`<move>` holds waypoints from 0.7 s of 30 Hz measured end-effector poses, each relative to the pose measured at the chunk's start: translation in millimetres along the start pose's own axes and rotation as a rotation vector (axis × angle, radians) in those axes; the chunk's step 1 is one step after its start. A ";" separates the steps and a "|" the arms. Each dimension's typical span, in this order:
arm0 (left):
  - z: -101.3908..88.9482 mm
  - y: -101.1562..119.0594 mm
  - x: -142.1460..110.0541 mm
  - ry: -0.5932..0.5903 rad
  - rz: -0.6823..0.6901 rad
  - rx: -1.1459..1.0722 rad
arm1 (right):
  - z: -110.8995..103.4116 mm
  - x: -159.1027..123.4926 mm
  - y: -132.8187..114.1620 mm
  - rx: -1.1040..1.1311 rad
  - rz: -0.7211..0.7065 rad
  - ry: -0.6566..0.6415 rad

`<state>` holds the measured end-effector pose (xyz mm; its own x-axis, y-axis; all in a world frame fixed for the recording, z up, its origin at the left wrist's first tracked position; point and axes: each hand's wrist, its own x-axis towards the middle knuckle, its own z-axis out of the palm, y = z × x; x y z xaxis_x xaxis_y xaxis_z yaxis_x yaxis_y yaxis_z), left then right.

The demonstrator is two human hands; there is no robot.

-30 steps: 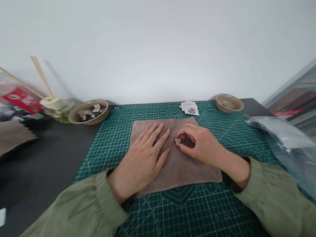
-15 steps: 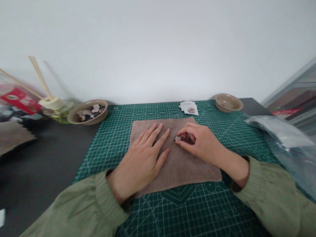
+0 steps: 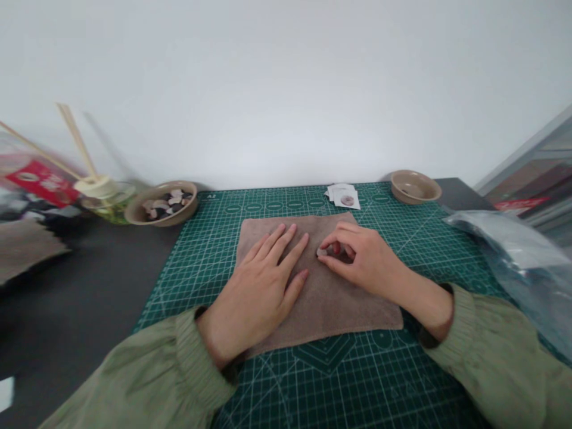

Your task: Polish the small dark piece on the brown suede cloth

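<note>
My left hand [image 3: 261, 286] lies flat on a brown cloth [image 3: 330, 304], its fingers spread. Between thumb and index finger, my right hand [image 3: 361, 253] pinches a small pale pebble [image 3: 321, 252] just above or against the cloth; I cannot tell whether it touches. The cloth is spread over a green cutting mat [image 3: 201, 250] marked with white grid lines. Behind it lies a small stack of white cards [image 3: 346, 196], the top one showing a picture of a round stone.
At the back left, a brown bowl [image 3: 167, 221] holds several dark and pale pebbles. Another brown bowl [image 3: 417, 193] stands at the back right with a small dark piece inside. A reed diffuser [image 3: 96, 187] is at the far left. A clear plastic bag [image 3: 513, 238] lies at right.
The whole view has shifted very slightly. Both hands hold nearly the same places, the right one still pinching the pebble.
</note>
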<state>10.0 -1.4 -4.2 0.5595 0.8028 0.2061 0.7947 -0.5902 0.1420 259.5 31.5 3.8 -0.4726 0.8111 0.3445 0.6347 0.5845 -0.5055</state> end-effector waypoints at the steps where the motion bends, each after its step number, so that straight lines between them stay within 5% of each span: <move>1: 0.2 0.0 0.0 0.004 0.001 -0.002 | 0.2 -0.1 -0.2 -0.001 0.004 -0.002; 21: 2.1 -1.7 0.2 0.021 0.010 -0.008 | 2.0 1.5 -5.6 -0.041 0.064 -0.035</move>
<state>9.3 -0.1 -6.3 0.5624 0.7949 0.2279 0.7869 -0.5991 0.1478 254.1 29.3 5.6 -0.4513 0.8459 0.2841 0.6882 0.5326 -0.4927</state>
